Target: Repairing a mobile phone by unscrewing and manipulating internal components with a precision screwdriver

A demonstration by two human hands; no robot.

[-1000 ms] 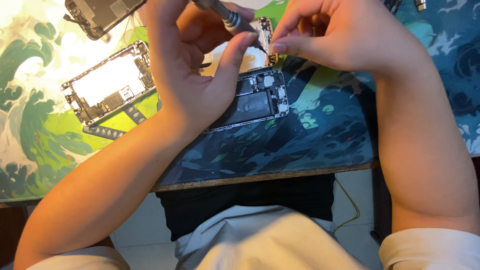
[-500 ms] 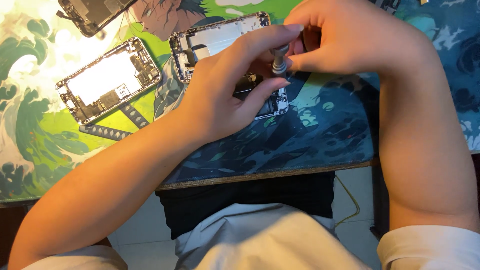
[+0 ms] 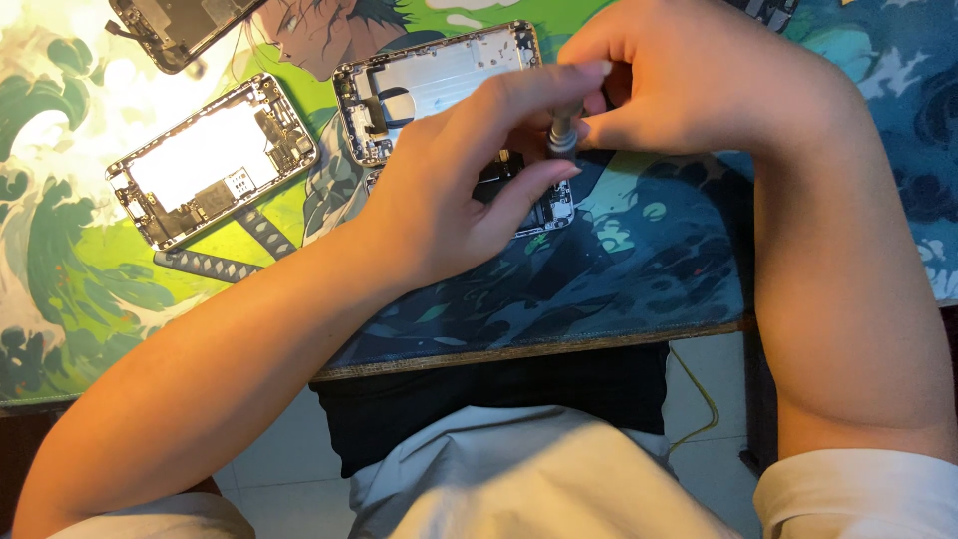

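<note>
Tool: my right hand (image 3: pixel 699 85) pinches a small metal screwdriver (image 3: pixel 562 135) by its knurled collar; my left hand (image 3: pixel 469 180) closes thumb and forefinger on the same shaft.
Workpiece: opened phone chassis (image 3: pixel 544 210), flat on the printed desk mat (image 3: pixel 619 269), mostly hidden under my fingers.
Handling: I judge the driver light, stiff, slippery on smooth metal; I grip the knurling.
Fragility: thin frame, exposed boards; I keep pressure low.
Nearby: second bare housing (image 3: pixel 439 80) touching behind; third housing (image 3: pixel 210 160) well apart, left.

Bright glare from upper left washes out the mat (image 3: pixel 60 150); fingertips (image 3: pixel 589 72) slightly blurred.
</note>
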